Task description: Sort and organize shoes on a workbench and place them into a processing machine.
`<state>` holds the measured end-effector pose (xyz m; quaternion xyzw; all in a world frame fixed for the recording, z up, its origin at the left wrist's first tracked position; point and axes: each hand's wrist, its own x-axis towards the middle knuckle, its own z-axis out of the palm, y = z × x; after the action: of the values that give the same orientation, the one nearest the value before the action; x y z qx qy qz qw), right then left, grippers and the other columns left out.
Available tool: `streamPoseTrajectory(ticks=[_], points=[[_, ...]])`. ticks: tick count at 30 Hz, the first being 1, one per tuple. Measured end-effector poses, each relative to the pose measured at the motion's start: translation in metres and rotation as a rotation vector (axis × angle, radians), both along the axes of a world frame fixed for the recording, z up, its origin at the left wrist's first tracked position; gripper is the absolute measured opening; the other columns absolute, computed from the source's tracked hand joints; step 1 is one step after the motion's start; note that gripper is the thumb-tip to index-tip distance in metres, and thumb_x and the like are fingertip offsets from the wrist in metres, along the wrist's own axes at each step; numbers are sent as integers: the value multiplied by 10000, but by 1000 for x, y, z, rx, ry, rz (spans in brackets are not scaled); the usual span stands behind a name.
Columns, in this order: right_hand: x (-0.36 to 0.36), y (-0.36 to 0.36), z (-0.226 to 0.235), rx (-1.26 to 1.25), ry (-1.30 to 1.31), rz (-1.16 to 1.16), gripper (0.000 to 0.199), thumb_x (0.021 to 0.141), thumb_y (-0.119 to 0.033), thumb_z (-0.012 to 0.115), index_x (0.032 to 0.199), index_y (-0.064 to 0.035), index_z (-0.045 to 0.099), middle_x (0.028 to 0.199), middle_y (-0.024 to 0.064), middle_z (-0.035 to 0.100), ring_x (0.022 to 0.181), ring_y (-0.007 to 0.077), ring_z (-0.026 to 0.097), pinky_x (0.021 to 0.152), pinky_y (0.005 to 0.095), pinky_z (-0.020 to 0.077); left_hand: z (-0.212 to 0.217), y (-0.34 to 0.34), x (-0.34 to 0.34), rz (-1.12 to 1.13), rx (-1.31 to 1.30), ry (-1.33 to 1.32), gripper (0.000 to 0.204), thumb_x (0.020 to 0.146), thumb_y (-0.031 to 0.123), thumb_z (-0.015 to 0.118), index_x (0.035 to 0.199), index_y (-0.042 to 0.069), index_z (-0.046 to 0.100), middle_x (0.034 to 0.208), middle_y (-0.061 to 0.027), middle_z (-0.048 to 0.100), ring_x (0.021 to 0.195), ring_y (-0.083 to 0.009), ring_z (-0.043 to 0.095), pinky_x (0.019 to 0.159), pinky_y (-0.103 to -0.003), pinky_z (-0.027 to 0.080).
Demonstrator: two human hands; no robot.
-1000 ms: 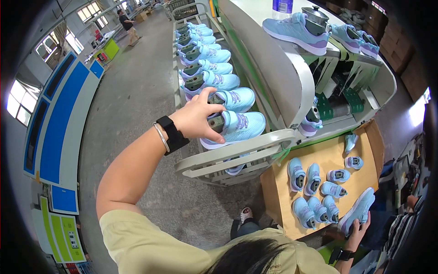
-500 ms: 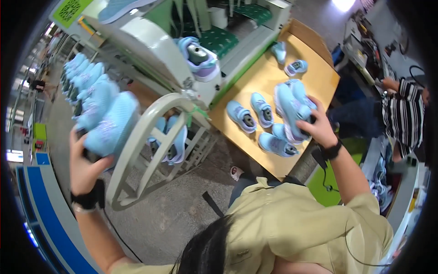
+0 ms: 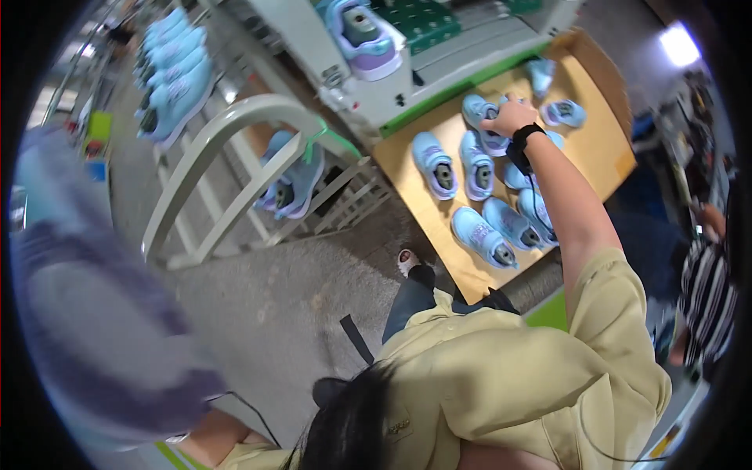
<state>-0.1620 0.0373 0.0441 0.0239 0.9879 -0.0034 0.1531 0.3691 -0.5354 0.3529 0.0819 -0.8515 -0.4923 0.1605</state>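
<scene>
Close up at the left looms a blurred light-blue sneaker [image 3: 117, 329], its grey and purple sole toward me. My left forearm [image 3: 215, 437] runs up behind it; the sneaker hides my left hand. Over the far part of the tan table [image 3: 435, 262], my right hand [image 3: 513, 117] has its fingers closed at the opening of another light-blue sneaker [image 3: 484, 124]. Part of the grip is hidden by the hand itself. Around it on the table lie several more such sneakers [image 3: 478, 164], with dark inserts in their openings.
A curved metal rack [image 3: 235, 117] stands left of the table, with light-blue sneakers [image 3: 172, 86] hung along it. Behind the table is a machine [image 3: 470, 59] bearing one sneaker [image 3: 364, 39]. A person in a striped top [image 3: 705, 290] is at the right.
The left sneaker has come off the rack side and up close. My right hand has moved farther over the table; the pair it held is no longer in it. The view has shifted.
</scene>
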Motion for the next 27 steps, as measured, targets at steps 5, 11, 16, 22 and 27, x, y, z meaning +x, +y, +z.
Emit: streamPoseTrajectory(ticks=[5,11,16,22,27], points=[[27,-2,-11,-44,424,314,713,828,-451,684,1436,-186,424,1566,107,255,1439,406,198,1064,703,205,-114,258,-194,-122,569,-220,852,594,272,881,1297,-63,536,1409,-150,427,1319,-298,419,1126,-426,294],[217,6,64,-1978,-481,-8,1026,789,-603,712,1499,-50,219,1458,114,368,1354,242,369,1110,384,303,-206,410,-245,134,92,-120,671,624,329,873,1183,44,637,1385,-219,313,1278,-370,393,1092,-420,336],[205,47,79,-2031,-544,-62,974,726,-625,750,1376,10,400,1339,111,521,1226,242,529,1038,416,432,-181,460,-260,-150,-30,3,737,700,393,822,1293,39,566,1454,-292,244,1317,-458,378,1100,-460,327],[180,73,33,-2327,-784,-114,801,890,-645,518,1432,-71,377,1372,96,514,1226,253,532,1047,419,427,-220,439,-300,6,988,-19,654,995,478,472,1462,100,215,1334,-141,527,1247,-289,491,1063,-418,383],[159,66,55,-2125,-676,-186,754,897,-510,639,1426,-55,356,1378,109,473,1212,196,500,998,365,438,-255,446,-318,-348,1586,-184,637,921,553,560,1369,107,479,1335,-86,557,1225,-279,536,1037,-439,437]])
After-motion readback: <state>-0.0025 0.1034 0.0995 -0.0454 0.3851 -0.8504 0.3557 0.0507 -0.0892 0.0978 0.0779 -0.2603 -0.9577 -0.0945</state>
